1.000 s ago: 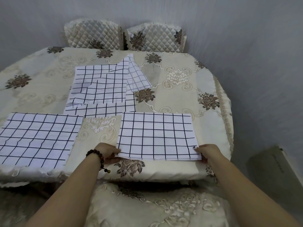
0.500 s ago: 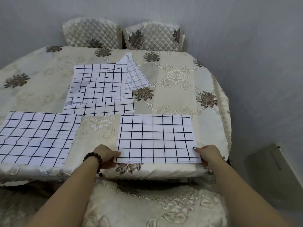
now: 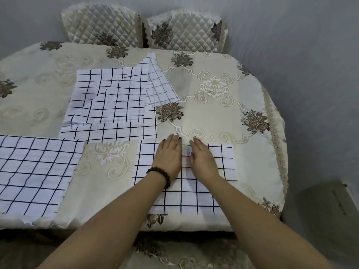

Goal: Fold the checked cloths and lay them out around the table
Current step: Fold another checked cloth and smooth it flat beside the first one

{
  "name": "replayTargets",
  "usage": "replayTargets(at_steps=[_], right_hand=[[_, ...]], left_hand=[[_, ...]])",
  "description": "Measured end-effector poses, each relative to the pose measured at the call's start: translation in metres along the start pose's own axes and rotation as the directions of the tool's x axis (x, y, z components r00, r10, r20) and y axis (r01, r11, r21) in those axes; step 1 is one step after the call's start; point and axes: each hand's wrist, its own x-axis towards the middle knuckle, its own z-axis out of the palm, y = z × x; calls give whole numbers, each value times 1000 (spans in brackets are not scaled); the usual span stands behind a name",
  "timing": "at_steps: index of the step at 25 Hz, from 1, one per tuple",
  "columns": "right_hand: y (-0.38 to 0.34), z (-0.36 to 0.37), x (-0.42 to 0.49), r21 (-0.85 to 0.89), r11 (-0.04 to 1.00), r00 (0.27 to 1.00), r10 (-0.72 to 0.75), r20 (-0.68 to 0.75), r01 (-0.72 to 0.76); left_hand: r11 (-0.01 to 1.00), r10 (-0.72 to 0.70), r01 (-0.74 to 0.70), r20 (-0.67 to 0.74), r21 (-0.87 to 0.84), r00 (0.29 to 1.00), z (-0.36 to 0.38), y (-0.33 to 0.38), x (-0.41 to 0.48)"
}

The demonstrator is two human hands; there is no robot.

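Both hands have left the near corners of the folded checked cloth (image 3: 194,197) for its middle. Left hand (image 3: 169,158) and right hand (image 3: 203,164) press flat on it side by side, fingers straight, gripping nothing. It lies at the tabletop's (image 3: 223,113) near edge, its long axis along that edge. A second folded cloth (image 3: 35,171) lies toward the near left.
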Motion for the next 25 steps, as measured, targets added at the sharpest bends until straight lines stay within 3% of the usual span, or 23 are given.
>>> replayTargets(at_steps=[3,6,13,25], right_hand=[[4,21,14,-151,988,992,-22,125,41],[8,30,17,-221,973,987,-21,162,57],[22,35,11,-253,965,992,-46,116,74],[89,-2,-11,-379,889,965,256,-54,-257]], left_hand=[[996,38,-46,105,78,994,21,1,11],[997,18,-29,150,71,989,35,-3,12],[998,-22,17,80,57,997,46,-10,3],[931,-364,365,-27,28,931,31,-75,-21]])
